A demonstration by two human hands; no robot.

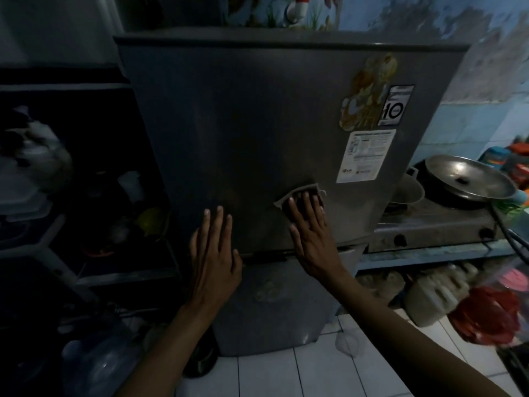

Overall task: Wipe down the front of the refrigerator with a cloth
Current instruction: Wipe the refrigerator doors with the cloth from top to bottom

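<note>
Cloth (300, 197) under flat right hand (310, 233)

A single head-worn wide-angle view looks forward and steeply down, close to the tall grey metal refrigerator door (257, 133), with the white tiled floor (315, 373) below.

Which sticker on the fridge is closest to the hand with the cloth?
The white label, the lowest of the three stickers on the refrigerator door. It sits just above the cloth under the right hand; the cartoon sticker and "10" sticker are higher up.
</note>
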